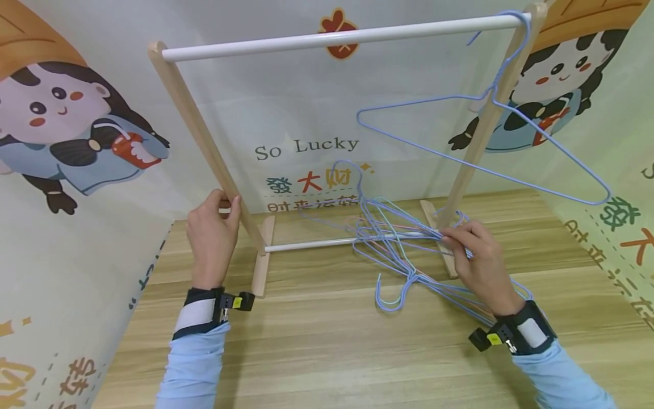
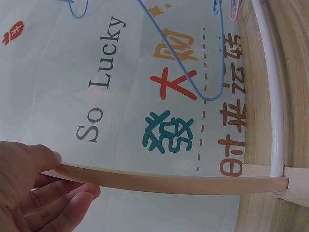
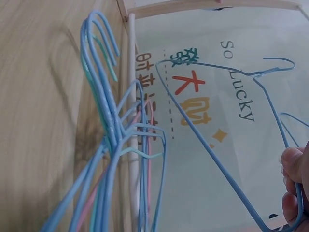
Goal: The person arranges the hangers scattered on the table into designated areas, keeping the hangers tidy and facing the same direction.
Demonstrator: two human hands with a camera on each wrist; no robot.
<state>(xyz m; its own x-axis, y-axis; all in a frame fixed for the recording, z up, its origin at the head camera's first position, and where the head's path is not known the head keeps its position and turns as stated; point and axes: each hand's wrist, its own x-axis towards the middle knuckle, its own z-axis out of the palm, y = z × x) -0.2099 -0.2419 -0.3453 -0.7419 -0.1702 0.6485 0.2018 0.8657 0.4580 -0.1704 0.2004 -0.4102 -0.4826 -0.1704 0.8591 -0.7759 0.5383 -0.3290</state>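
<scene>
My left hand [image 1: 212, 238] grips the left wooden post [image 1: 199, 130] of a small clothes rack, thumb on one side and fingers on the other in the left wrist view. With my right hand [image 1: 475, 261] I pinch a blue wire hanger [image 3: 256, 75] near one corner; its hook [image 1: 359, 182] points up and left. Below it, a bundle of hangers [image 1: 411, 277], mostly blue with some pink and green, rests on the table beside the right post, hooks toward the left. Another blue hanger [image 1: 493, 88] hangs from the right end of the white top rail [image 1: 306, 41].
The rack's white lower bar [image 1: 306, 245] runs just above the wood-grain table [image 1: 332, 352], between two wooden feet [image 1: 261, 275]. A printed backdrop [image 1: 286, 108] with cartoon figures and lettering stands close behind and at both sides.
</scene>
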